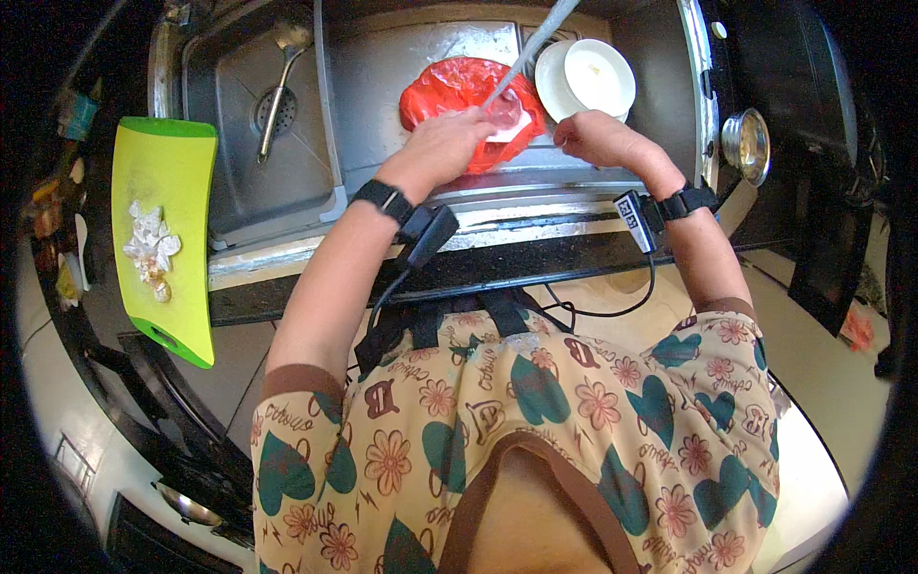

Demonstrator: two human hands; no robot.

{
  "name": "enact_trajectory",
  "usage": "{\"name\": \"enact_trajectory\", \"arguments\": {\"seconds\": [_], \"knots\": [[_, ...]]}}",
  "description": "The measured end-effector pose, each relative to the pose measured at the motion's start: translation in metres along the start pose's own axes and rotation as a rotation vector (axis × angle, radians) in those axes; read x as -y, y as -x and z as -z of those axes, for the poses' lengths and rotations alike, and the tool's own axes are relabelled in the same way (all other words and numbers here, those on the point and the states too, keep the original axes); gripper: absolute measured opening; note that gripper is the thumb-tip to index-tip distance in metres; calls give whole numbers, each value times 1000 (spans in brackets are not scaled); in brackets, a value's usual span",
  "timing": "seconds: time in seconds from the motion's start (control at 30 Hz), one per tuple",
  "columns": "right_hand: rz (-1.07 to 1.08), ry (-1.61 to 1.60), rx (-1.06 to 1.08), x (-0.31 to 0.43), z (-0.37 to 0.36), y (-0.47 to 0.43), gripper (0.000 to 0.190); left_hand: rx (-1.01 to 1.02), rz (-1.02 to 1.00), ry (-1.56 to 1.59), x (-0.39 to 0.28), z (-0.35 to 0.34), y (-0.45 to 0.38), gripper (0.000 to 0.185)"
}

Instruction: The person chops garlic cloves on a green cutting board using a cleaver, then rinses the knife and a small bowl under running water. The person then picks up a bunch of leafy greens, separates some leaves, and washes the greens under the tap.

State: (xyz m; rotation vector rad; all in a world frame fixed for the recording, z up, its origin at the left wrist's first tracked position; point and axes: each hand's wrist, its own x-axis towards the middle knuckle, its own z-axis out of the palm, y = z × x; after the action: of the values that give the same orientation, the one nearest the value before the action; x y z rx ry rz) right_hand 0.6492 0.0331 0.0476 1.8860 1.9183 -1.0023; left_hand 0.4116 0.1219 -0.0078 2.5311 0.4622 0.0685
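A red plastic bag (448,86) lies opened in the larger basin of the steel sink (387,43), with a piece of raw meat (504,111) showing inside. My left hand (448,143) rests on the bag's near side, its fingers at the meat; whether they grip it cannot be told. Right of the bag, my right hand (602,140) hovers with curled fingers near a white bowl (599,75) that stands on a white plate (551,82). What those fingers hold, if anything, is hidden. A grey faucet spout (538,39) reaches over the bag from above.
The left basin holds a metal ladle or spoon (275,118) across its drain. A green cutting board (168,172) with pale chopped pieces (149,240) lies left of the sink. A metal bowl (747,147) stands at the right. Cables hang from devices on both wrists.
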Motion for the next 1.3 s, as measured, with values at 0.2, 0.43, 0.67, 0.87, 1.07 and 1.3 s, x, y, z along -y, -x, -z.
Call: {"name": "enact_trajectory", "arguments": {"seconds": [0.2,0.43,0.67,0.87,1.07,1.3], "knots": [[-31,-87,-23,-10,7,7,18,471,136,-328,2,-11,-26,27],[115,-97,-87,-20,-17,-13,15,696,442,-608,27,18,-11,29],[21,-141,-34,-15,-7,-9,17,342,516,-317,34,12,12,23],[168,-145,-177,6,9,-19,24,-78,318,-266,20,21,5,16],[93,-432,-154,39,19,-43,24,-283,376,-21,16,29,9,27],[26,-510,-236,54,36,-45,23,-369,398,445,-1,26,-16,33]]}}
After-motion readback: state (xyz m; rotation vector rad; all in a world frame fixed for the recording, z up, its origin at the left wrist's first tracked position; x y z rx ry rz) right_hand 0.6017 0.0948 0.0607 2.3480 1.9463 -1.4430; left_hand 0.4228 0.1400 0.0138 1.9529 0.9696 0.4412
